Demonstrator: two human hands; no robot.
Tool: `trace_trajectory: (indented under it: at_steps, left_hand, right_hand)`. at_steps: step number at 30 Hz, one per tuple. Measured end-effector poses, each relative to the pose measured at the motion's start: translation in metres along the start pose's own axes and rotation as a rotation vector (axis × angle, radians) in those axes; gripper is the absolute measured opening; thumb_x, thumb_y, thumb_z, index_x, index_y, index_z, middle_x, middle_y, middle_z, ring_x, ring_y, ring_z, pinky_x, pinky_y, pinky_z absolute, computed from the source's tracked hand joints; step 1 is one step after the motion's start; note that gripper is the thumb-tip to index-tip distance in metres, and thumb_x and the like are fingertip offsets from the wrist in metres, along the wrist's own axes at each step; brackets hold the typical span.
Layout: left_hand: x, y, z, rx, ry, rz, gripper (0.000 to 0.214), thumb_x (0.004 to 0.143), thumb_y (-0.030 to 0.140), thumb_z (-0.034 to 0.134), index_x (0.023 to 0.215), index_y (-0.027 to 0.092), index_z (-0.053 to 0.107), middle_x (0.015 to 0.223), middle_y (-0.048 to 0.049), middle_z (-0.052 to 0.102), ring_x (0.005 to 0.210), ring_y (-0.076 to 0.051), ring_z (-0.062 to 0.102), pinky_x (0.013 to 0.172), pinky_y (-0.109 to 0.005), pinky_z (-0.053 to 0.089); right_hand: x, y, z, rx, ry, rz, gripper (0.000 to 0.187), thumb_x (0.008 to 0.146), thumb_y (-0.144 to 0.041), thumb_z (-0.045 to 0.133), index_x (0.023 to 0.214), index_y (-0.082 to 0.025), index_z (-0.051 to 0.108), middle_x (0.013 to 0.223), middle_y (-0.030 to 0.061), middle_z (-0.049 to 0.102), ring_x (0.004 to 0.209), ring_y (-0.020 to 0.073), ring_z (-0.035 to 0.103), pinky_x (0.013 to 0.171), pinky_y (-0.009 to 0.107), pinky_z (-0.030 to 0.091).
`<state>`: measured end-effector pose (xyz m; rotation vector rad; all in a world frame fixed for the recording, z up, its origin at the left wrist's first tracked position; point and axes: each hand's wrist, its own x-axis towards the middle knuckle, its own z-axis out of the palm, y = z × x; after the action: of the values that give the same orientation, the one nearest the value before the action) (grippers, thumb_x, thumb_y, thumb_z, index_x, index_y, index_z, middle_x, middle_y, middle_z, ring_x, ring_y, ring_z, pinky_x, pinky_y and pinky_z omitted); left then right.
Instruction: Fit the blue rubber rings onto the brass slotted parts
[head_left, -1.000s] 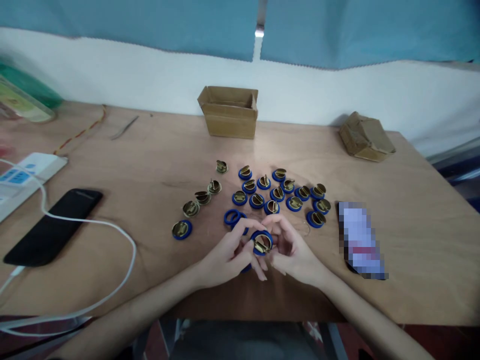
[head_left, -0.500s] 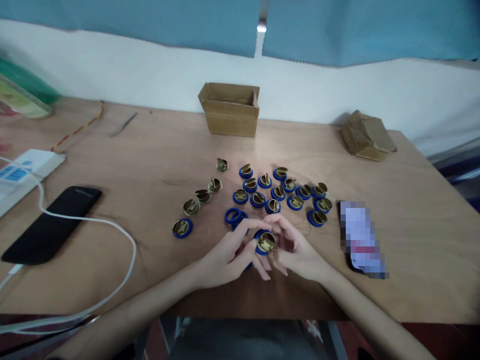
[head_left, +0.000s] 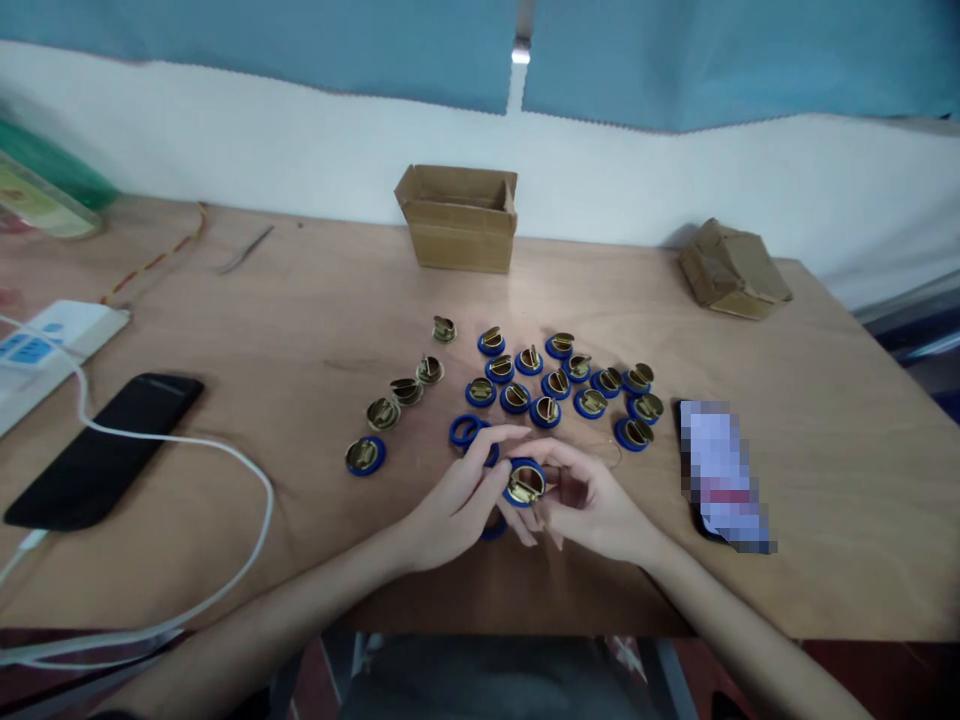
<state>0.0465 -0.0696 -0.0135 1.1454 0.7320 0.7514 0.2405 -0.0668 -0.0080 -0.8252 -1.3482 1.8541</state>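
Between my two hands is a round brass-coloured piece with a hinged part, set in a blue ring [head_left: 525,482]. My left hand [head_left: 454,512] grips its left side between thumb and fingers. My right hand [head_left: 592,508] closes on its right side, and some of its fingertips are hidden behind it. Loose blue rings [head_left: 466,430] lie just beyond my left fingers. Another blue-rimmed piece [head_left: 493,525] shows partly under my left hand. Past my hands stand several similar pieces with blue rims and raised brass flaps [head_left: 545,411].
Left of these is a column of brass pieces [head_left: 383,413], mostly without blue rims. An open cardboard box [head_left: 461,240] stands by the wall; a crumpled box [head_left: 735,270] sits far right. Phones lie left [head_left: 105,450] and right [head_left: 724,480]. A white cable [head_left: 266,500] loops at left.
The held piece has turned in my fingers: its brass flap stuck out to the right before, and now its round opening and crossbar face me. My right fingers have shifted slightly.
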Motion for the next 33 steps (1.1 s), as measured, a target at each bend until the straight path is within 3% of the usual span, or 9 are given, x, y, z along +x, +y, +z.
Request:
trace_trajectory:
  at_steps: [4, 8, 13, 22, 27, 31, 33]
  left_hand:
    - [0.000, 0.003, -0.001, -0.024, -0.019, -0.011, 0.037, 0.106, 0.034, 0.039, 0.138, 0.015, 0.039, 0.067, -0.0022, 0.070, 0.063, -0.021, 0.077, 0.062, -0.031, 0.062]
    - [-0.003, 0.003, 0.001, -0.075, -0.057, 0.003, 0.028, 0.105, 0.032, 0.040, 0.129, 0.017, 0.044, 0.070, -0.0014, 0.068, 0.057, -0.019, 0.075, 0.054, -0.028, 0.061]
    - [-0.005, 0.002, 0.001, -0.121, -0.052, -0.049, 0.018, 0.104, 0.030, 0.043, 0.118, 0.019, 0.045, 0.073, -0.0001, 0.068, 0.051, -0.016, 0.074, 0.051, -0.024, 0.060]
    - [-0.005, 0.008, 0.003, -0.116, -0.044, -0.044, 0.008, 0.103, 0.028, 0.045, 0.104, 0.020, 0.043, 0.066, 0.0011, 0.069, 0.051, -0.015, 0.072, 0.050, -0.022, 0.056]
    - [0.000, 0.006, -0.001, -0.019, 0.003, -0.014, 0.014, 0.104, 0.032, 0.044, 0.110, 0.020, 0.046, 0.069, -0.0004, 0.071, 0.057, -0.014, 0.072, 0.055, -0.022, 0.054]
    - [0.005, 0.004, -0.004, -0.027, 0.125, -0.019, 0.024, 0.103, 0.036, 0.048, 0.120, 0.019, 0.044, 0.068, 0.0005, 0.069, 0.060, -0.014, 0.070, 0.058, -0.022, 0.054]
    - [0.007, 0.004, -0.004, -0.066, 0.127, -0.006, 0.028, 0.102, 0.037, 0.052, 0.122, 0.019, 0.043, 0.071, 0.0006, 0.069, 0.062, -0.014, 0.070, 0.060, -0.023, 0.055]
  right_hand:
    - [-0.002, -0.002, 0.001, -0.054, -0.019, -0.030, 0.037, 0.088, -0.012, 0.064, 0.123, -0.020, 0.059, 0.079, -0.0025, 0.066, 0.060, 0.0090, 0.063, 0.055, 0.020, 0.053]
    - [-0.004, -0.002, -0.003, -0.135, -0.032, -0.006, 0.031, 0.091, -0.020, 0.064, 0.123, -0.020, 0.064, 0.104, 0.0064, 0.070, 0.072, 0.0120, 0.067, 0.065, 0.026, 0.058]
    - [-0.006, 0.004, -0.007, -0.149, -0.012, -0.001, 0.031, 0.096, -0.030, 0.061, 0.126, -0.027, 0.067, 0.087, 0.0014, 0.072, 0.076, 0.0171, 0.069, 0.075, 0.034, 0.061]
    - [0.002, -0.006, -0.003, -0.087, -0.093, 0.150, 0.028, 0.101, -0.033, 0.055, 0.118, -0.018, 0.072, 0.078, 0.0017, 0.071, 0.057, 0.0104, 0.065, 0.059, 0.024, 0.055]
    - [0.001, -0.003, -0.004, -0.033, -0.024, 0.118, 0.031, 0.101, -0.037, 0.057, 0.125, -0.020, 0.065, 0.076, 0.0005, 0.071, 0.059, 0.0120, 0.068, 0.059, 0.026, 0.059]
    - [0.003, -0.006, -0.006, -0.084, 0.111, 0.019, 0.026, 0.101, -0.033, 0.057, 0.126, -0.025, 0.059, 0.088, 0.0008, 0.072, 0.067, 0.0128, 0.071, 0.065, 0.028, 0.062]
    - [0.003, -0.010, -0.007, -0.135, 0.182, -0.028, 0.025, 0.101, -0.032, 0.058, 0.125, -0.025, 0.057, 0.089, 0.0007, 0.070, 0.069, 0.0132, 0.070, 0.067, 0.029, 0.061]
